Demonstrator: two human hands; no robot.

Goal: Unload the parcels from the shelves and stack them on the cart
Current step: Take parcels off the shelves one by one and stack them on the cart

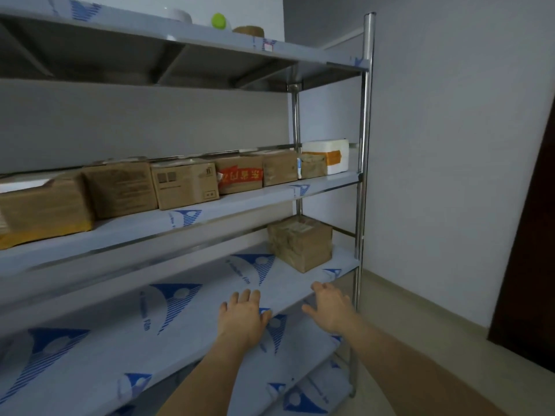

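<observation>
A lone brown cardboard parcel (300, 243) stands at the right end of the lower shelf (186, 319). My left hand (243, 315) and my right hand (329, 307) reach over that shelf's front edge, fingers straight, holding nothing, a short way in front of the parcel. On the middle shelf (255, 196) a row of several brown parcels (184, 184) runs left to right, one with red tape (240, 177), ending in a white foam box (329, 156) with orange tape. The cart is not in view.
The steel rack's right post (365, 139) stands beside a white wall. The top shelf (210, 34) carries a green ball (218, 20), a white bowl and a roll of twine. A dark door (531, 280) is at the far right. Another shelf lies below.
</observation>
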